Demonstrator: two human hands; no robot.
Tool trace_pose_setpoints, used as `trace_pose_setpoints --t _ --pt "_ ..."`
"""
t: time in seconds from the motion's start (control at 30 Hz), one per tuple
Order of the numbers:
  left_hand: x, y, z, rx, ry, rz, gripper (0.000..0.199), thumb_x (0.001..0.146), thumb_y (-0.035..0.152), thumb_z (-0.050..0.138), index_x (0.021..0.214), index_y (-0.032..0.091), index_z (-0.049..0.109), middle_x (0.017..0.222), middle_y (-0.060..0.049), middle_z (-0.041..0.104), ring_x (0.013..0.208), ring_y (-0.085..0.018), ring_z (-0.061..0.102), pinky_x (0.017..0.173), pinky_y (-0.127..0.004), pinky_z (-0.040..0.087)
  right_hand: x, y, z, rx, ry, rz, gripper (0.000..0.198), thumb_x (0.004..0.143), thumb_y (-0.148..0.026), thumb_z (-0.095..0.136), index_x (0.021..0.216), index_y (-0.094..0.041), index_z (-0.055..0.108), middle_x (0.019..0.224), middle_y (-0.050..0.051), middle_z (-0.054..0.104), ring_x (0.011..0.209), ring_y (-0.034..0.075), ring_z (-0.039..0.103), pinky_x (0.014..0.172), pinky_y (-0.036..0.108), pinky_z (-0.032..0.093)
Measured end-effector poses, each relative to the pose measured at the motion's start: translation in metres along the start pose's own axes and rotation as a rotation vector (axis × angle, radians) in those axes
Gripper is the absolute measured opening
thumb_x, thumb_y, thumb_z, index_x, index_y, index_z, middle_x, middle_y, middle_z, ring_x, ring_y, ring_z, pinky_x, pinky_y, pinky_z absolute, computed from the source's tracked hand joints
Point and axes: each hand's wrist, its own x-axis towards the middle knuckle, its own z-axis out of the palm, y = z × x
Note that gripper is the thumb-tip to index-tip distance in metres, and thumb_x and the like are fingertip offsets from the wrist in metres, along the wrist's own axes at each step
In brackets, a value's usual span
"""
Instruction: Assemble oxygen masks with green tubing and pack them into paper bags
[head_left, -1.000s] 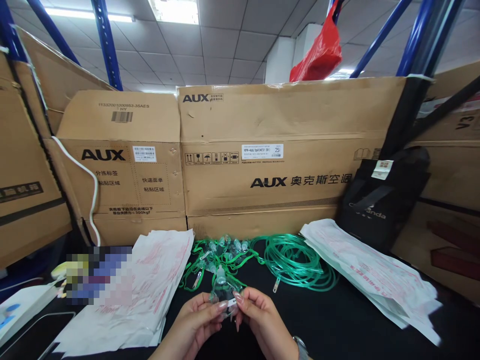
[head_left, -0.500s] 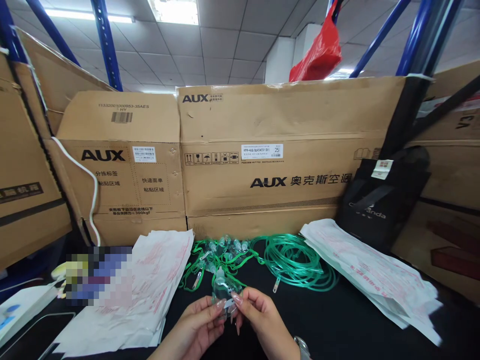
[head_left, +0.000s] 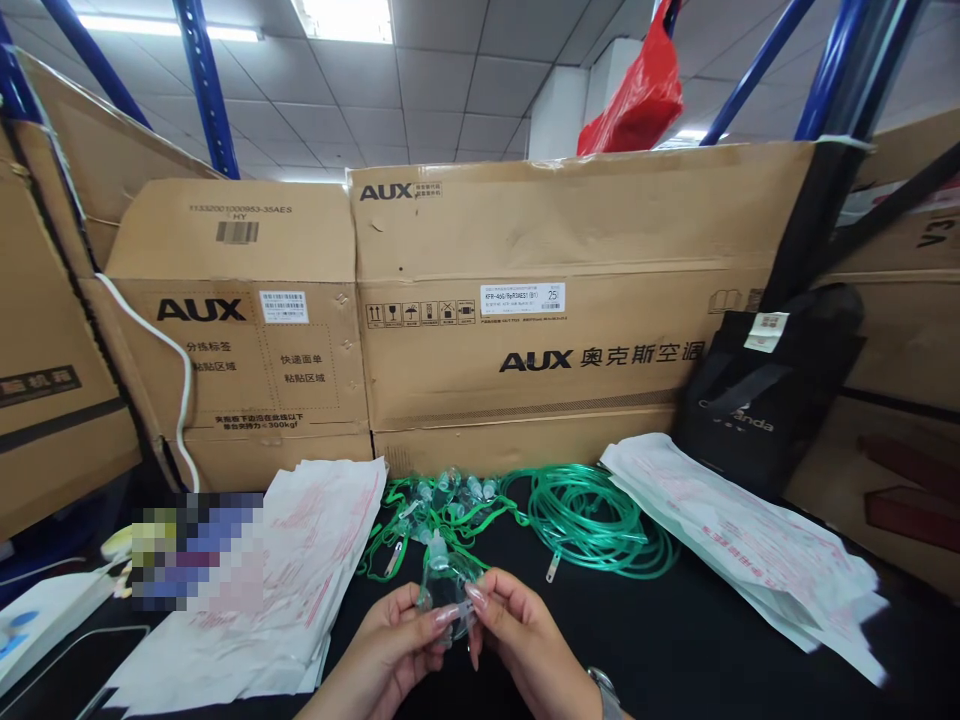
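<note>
A clear plastic oxygen mask (head_left: 444, 572) is held near the front of the black table, its greenish connector pointing away from me. My left hand (head_left: 409, 632) grips its left side, thumb on top and fingers curled below. My right hand (head_left: 517, 628) pinches the right side, thumb and fingertips at a small pale strip on the mask. Both thumbs nearly meet there; the fingers hide part of the rim. Just behind lies a heap of similar clear masks (head_left: 459, 495) with green elastic straps (head_left: 480, 525). Coiled green tubing (head_left: 592, 525) rests to their right.
Stacks of white printed paper bags lie left (head_left: 300, 560) and right (head_left: 739, 540). Large cardboard boxes (head_left: 585, 230) wall off the back. A black carrier bag (head_left: 765, 400) leans at the right. A white device (head_left: 52, 600) sits at far left, beside a pixelated patch.
Both hands keep hold of the mask and stay in nearly the same place. The pale strip between the thumbs has turned slightly. The view has shifted a little.
</note>
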Motion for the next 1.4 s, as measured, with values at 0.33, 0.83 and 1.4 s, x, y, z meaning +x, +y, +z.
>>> trace_pose_setpoints --t 0.33,0.83,1.4 --pt "0.001 -0.008 0.001 0.003 0.006 -0.033 0.029 0.047 0.027 0.079 0.059 0.013 0.058 0.053 -0.001 0.06 0.045 -0.007 0.05 0.046 -0.018 0.037 -0.003 -0.005 0.005 -0.269 0.079 -0.088 0.035 0.068 -0.05 0.058 0.063 -0.018 0.045 0.051 -0.005 0.047 0.046 0.008 0.045 0.05 0.021 0.037" --pt "0.0 0.001 0.002 0.034 0.049 0.159 0.029 0.046 0.019 0.079 0.06 0.014 0.054 0.051 0.0 0.063 0.046 -0.009 0.054 0.043 -0.018 0.037 -0.007 -0.011 0.007 -0.289 0.019 -0.076 0.035 0.069 -0.049 0.057 0.063 -0.019 0.04 0.051 -0.005 0.048 0.048 0.008 0.044 0.05 0.022 0.038" --pt "-0.001 0.002 0.0 -0.037 -0.044 0.046 0.029 0.049 0.022 0.078 0.063 0.013 0.054 0.051 0.001 0.059 0.045 -0.006 0.049 0.043 -0.016 0.035 -0.006 -0.007 0.005 -0.072 -0.05 -0.028 0.031 0.072 -0.042 0.058 0.063 -0.016 0.044 0.052 -0.002 0.054 0.045 0.007 0.048 0.044 0.019 0.039"
